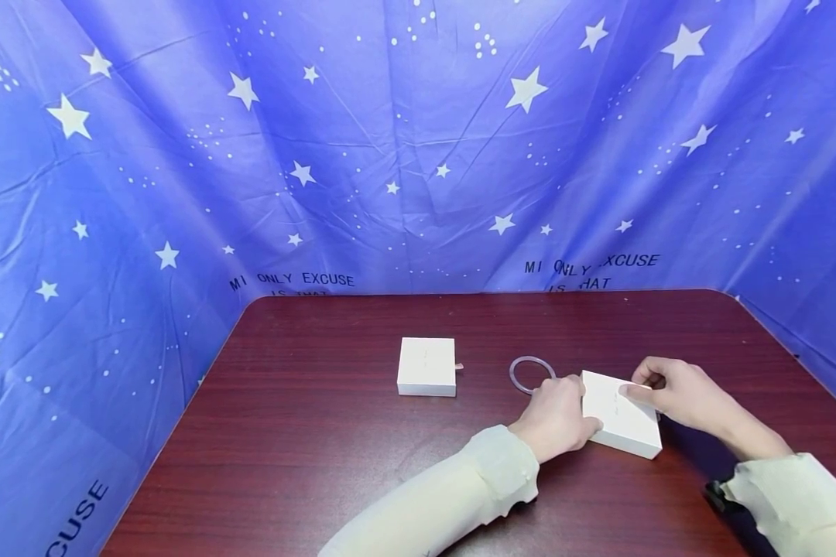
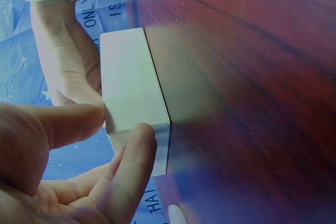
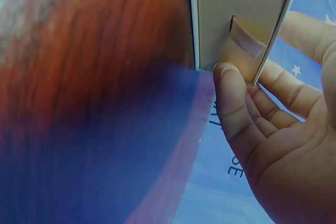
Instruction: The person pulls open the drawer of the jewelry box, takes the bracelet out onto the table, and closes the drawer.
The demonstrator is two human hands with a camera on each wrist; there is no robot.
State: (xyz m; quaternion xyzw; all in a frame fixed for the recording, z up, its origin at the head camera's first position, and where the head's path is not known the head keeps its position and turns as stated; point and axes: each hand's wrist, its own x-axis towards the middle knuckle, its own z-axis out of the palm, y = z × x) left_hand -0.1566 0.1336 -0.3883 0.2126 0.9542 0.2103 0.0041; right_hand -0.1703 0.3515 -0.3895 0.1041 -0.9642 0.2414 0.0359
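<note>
The left hand (image 1: 552, 416) grips the box (image 1: 621, 424) and the right hand (image 1: 684, 394) pinches its end near the tab (image 3: 247, 43), seemingly readying a pull that needs firm bracing.

Closed white box (image 1: 621, 420), turned askew

The person's left arm (image 1: 439, 491) angles forward to a gripping left hand (image 1: 556, 418), thumb and fingers apart; the right arm (image 1: 801, 499) angles inward, right hand (image 1: 690, 393) pinching, fingers bent.

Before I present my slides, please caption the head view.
Left hand and right hand hold a white box near a pale ring; another box sits apart.
</note>
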